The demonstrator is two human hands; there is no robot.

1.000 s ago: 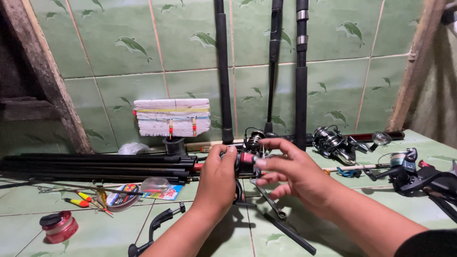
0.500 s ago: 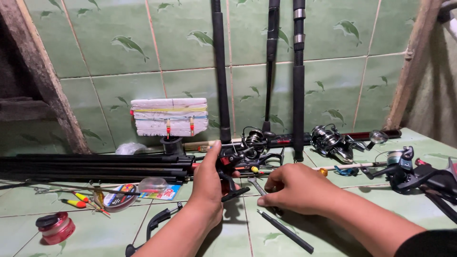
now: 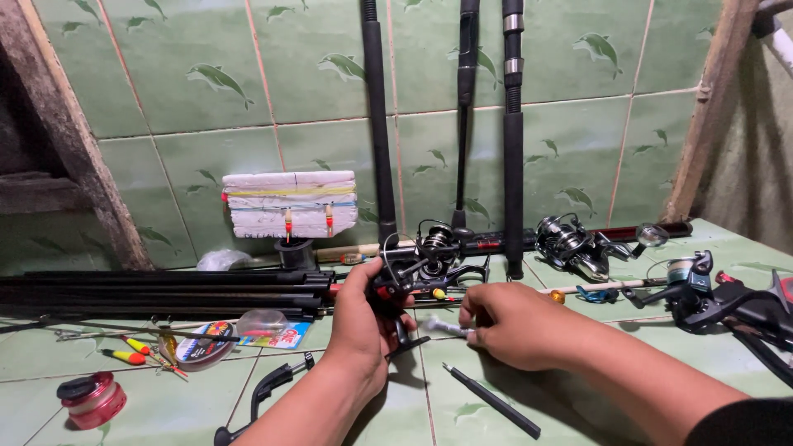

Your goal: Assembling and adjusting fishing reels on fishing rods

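Green tiled walls and a green tiled floor are surrounding my work area, with three dark rods [image 3: 512, 140] leaning upright against the wall. My left hand [image 3: 363, 318] is wrapping closed around the foot of a black spinning reel [image 3: 425, 264], which is sitting just above the floor in front of a bundle of black rod sections [image 3: 165, 291]. My right hand [image 3: 516, 324] is pinching a small pale part [image 3: 442, 327] between its fingers [image 3: 471, 318], just right of the reel. I am judging the reel to be rigid, moderately heavy and smooth, with a thin wire bail and handle that could bend; the solid stem is the safest place to hold it. The pale part looks light and easy to drop. Compared with a second ago, both hands are lower and nearer the floor, and my right hand has come off the reel body. A thin black stick [image 3: 494, 401] is lying beside my right wrist.
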